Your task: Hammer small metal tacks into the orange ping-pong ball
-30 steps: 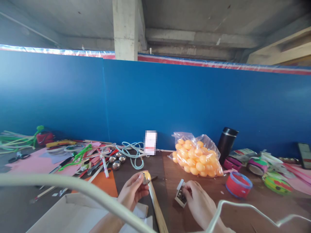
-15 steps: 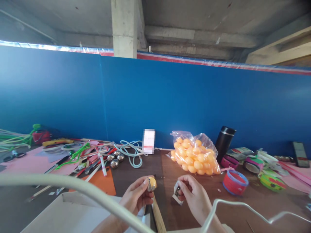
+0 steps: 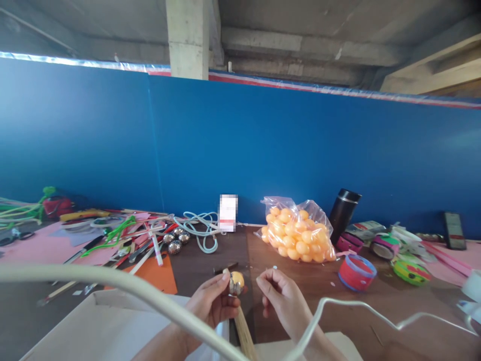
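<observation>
My left hand (image 3: 216, 300) pinches an orange ping-pong ball (image 3: 236, 280), its lower part covered with shiny silver pieces. To the right of the ball, my right hand (image 3: 280, 296) has its thumb and fingertips pressed together. Whatever lies between them, if anything, is too small to make out. Under the ball a wooden handle (image 3: 245, 333) runs toward me, and a dark bar (image 3: 225, 268) lies just beyond my left fingers. Several silver-covered balls (image 3: 175, 247) sit further back on the left.
A clear bag of orange balls (image 3: 296, 235) stands behind my right hand, beside a black flask (image 3: 343, 213). A red and blue ring (image 3: 356, 273) lies to the right. Tools and craft scraps cover the left. A pale bent tube (image 3: 143, 296) crosses the foreground before a white box (image 3: 93, 321).
My right hand has moved left, closer to the ball. The small white piece with dark bits that it held no longer shows. The view has tipped slightly downward.
</observation>
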`<action>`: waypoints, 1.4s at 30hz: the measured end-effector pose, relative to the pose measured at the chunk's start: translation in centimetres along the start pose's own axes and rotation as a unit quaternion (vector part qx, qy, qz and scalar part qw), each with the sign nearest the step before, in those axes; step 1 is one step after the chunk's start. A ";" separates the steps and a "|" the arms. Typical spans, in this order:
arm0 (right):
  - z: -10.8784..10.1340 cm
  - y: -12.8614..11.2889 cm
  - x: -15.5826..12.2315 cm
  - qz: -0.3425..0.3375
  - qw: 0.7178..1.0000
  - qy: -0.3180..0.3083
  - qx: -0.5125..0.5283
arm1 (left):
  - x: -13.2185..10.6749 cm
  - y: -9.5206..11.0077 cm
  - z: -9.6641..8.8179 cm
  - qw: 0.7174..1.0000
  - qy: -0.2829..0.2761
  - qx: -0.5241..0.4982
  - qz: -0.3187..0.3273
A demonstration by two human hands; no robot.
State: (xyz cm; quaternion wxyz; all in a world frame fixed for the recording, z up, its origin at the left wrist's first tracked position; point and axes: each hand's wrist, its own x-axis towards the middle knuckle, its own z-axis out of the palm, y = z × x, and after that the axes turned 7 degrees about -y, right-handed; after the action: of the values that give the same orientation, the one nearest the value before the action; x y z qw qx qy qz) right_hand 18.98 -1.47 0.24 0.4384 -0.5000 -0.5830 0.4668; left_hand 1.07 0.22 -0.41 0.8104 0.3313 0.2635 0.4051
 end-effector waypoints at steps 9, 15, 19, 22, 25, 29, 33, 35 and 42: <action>-3.3 -0.5 -0.1 -0.020 0.992 0.114 -0.058 | 0.1 0.3 -0.5 0.998 0.041 0.023 0.033; -5.5 1.5 1.0 -0.044 0.958 0.219 -0.181 | 0.2 0.9 -0.9 0.995 0.073 0.025 0.070; -6.3 3.2 3.0 -0.049 0.939 0.230 -0.249 | 0.4 0.7 -1.2 0.993 0.085 0.028 0.081; -6.9 3.7 5.1 -0.038 0.930 0.191 -0.310 | 0.7 0.4 -1.4 0.993 0.080 0.036 0.080; -7.2 3.7 7.4 -0.003 0.919 0.131 -0.371 | 1.0 0.1 -1.7 0.993 0.083 0.037 0.081; -6.8 3.6 10.2 0.068 0.894 0.053 -0.440 | 1.3 -0.1 -1.9 0.995 0.047 0.035 0.082; -5.8 3.5 12.0 0.116 0.867 0.014 -0.484 | 1.2 0.0 -1.9 0.997 0.036 0.025 0.068; -5.4 3.4 12.3 0.130 0.863 0.011 -0.488 | 1.2 0.1 -1.8 0.997 0.031 0.023 0.069; -5.9 1.7 11.6 0.094 0.925 0.053 -0.364 | 1.9 -0.4 -2.4 0.996 0.058 0.027 0.070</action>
State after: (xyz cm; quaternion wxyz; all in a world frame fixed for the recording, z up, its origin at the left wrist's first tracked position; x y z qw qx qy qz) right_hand 23.72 10.74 0.11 0.2105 -0.7017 -0.6389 0.2346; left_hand 0.60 2.39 -2.61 0.7541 0.3468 0.2975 0.4717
